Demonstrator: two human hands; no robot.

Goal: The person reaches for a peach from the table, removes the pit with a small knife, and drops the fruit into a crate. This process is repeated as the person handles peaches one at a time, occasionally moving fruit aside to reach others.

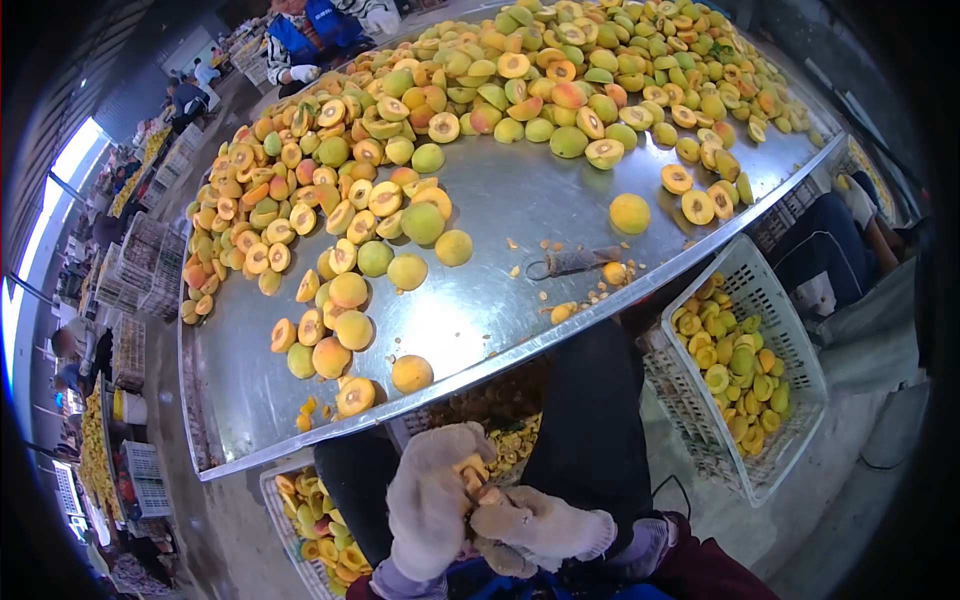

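Observation:
My left hand (428, 500), in a white cloth glove, is closed around a yellow peach piece (470, 468) low in the view, over my lap. My right hand (540, 525), also gloved, touches it from the right and grips a small tool (488, 493) whose tip is pressed into the fruit. The tool's blade is mostly hidden between the gloves. Just ahead runs the front edge of a steel table (500, 190) heaped with whole and halved peaches (420, 222).
A pitting tool with a loop end (575, 262) lies near the table's front edge among pits. A white crate of peach halves (760, 300) stands at my right, another crate (300, 510) at my left. A person in a blue vest (305, 30) works at the far end.

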